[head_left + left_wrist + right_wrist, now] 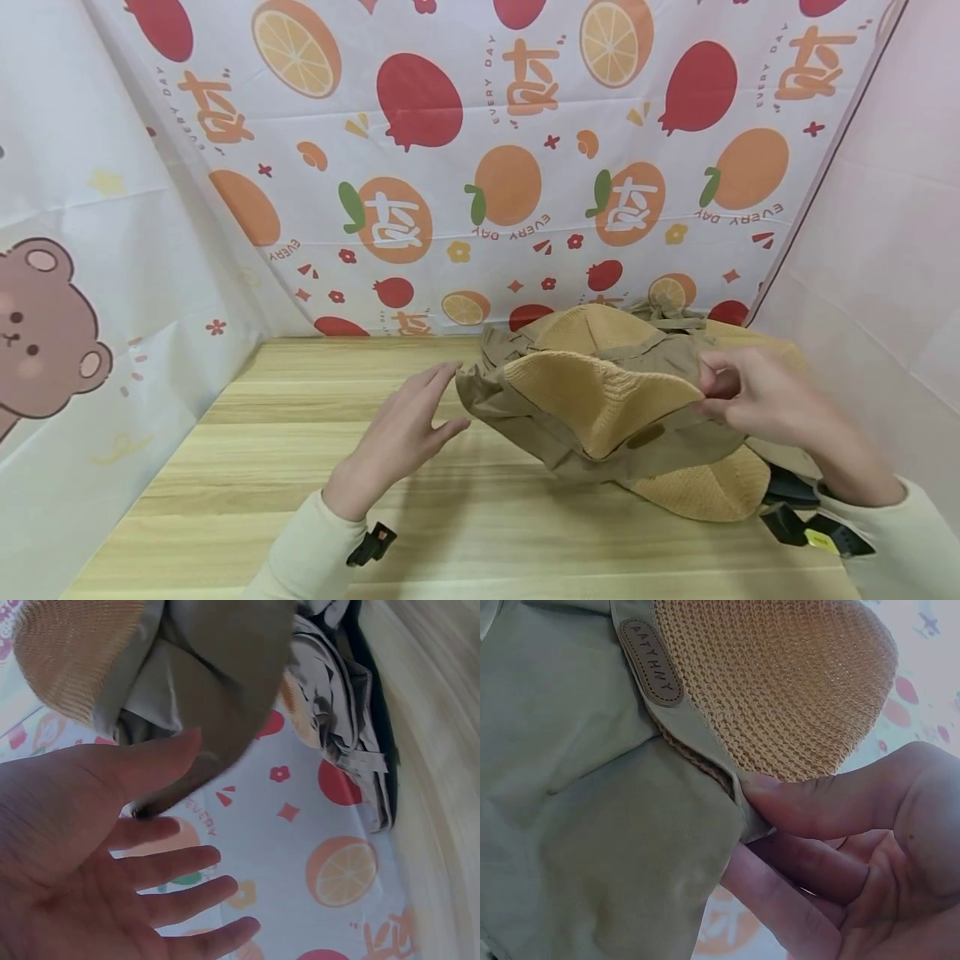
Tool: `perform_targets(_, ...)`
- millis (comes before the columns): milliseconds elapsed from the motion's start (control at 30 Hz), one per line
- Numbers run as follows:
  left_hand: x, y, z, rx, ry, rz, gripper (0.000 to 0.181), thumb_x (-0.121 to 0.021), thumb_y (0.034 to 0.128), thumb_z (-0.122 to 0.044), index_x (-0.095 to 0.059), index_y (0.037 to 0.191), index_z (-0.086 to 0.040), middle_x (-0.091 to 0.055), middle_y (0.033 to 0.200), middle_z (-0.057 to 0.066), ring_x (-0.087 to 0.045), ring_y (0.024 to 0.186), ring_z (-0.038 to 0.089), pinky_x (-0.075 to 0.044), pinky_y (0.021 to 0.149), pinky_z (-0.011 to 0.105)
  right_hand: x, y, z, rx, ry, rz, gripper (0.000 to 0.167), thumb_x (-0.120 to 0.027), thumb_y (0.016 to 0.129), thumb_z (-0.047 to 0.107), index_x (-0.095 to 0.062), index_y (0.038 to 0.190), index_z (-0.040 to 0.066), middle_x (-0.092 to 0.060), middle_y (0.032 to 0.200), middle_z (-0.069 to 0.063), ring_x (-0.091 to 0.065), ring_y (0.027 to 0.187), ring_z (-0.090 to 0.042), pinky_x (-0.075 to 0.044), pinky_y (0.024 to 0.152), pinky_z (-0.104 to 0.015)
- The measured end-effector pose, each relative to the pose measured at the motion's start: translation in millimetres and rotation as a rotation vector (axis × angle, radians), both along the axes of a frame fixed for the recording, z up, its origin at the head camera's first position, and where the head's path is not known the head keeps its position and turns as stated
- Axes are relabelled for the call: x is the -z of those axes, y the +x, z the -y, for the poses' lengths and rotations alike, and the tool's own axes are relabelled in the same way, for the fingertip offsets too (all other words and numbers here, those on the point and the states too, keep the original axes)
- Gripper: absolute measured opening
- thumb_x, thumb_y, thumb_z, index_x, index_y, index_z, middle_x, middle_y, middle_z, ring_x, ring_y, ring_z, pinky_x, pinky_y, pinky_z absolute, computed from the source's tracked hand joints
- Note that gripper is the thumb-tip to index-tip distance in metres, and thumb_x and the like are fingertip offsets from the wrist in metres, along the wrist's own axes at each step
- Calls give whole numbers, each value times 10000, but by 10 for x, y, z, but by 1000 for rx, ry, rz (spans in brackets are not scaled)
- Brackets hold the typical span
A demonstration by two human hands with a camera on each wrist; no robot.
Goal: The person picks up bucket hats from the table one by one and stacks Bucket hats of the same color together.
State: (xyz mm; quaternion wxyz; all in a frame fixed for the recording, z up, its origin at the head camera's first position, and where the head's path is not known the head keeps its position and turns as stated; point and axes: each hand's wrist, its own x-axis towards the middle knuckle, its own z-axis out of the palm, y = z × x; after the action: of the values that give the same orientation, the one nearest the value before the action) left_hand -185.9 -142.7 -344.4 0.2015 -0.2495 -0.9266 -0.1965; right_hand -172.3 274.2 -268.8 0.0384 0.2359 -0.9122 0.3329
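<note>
A sun hat (558, 392) of tan knitted weave and khaki cloth is held up over the table, its cloth part drooping. My right hand (772, 396) pinches its right edge between thumb and fingers. Close up in the right wrist view, the thumb presses the khaki band beside the weave, near a brown lettered patch (652, 664). My left hand (401, 437) is by the hat's left end, fingers extended. In the left wrist view its palm (67, 862) holds nothing; the thumb overlaps the cloth (225, 690), and contact is unclear.
More tan and khaki hats (697, 487) lie behind and beneath the held one, partly hidden by it. A dark flat object (791, 487) shows near my right wrist. The wooden table (300, 467) meets a fruit-printed cloth (480, 108) behind, with further hangings on both sides.
</note>
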Motion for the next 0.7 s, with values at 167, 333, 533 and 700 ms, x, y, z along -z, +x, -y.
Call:
perform_targets(167,-61,-7,-23,40,54,-19,787,-878,830,-242,-503,1484,-14,-631,1422,168,-624,1286,356,-531,1055,525,-13,-29,174,-22,14,77,332,-750,817,-119,-489,767,79,-429,626,80,-437,563,2,-288,477,-188)
perform_targets(333,-115,-37,-41,96,71,0,415,-864,834,-182,-715,1208,-80,-744,1150,46,-704,1016,201,-597,882,377,6,-74,318,-30,76,22,357,-776,793,-104,-498,733,111,-417,626,85,-399,558,16,-282,495,-188)
perform_targets(533,-141,-90,-11,128,42,140,232,-827,859,-108,-638,749,-183,-580,688,-103,-469,620,32,-406,557,193,36,-135,423,-47,95,30,346,-780,783,-107,-524,728,118,-450,687,58,-473,599,-6,-354,527,-196)
perform_targets(700,-164,-104,65,134,-12,147,232,-824,849,-111,-657,720,-206,-588,668,-116,-459,623,18,-412,577,208,51,-207,466,-61,124,97,251,-796,831,-29,-574,821,87,-624,760,35,-625,717,-47,-462,610,-215)
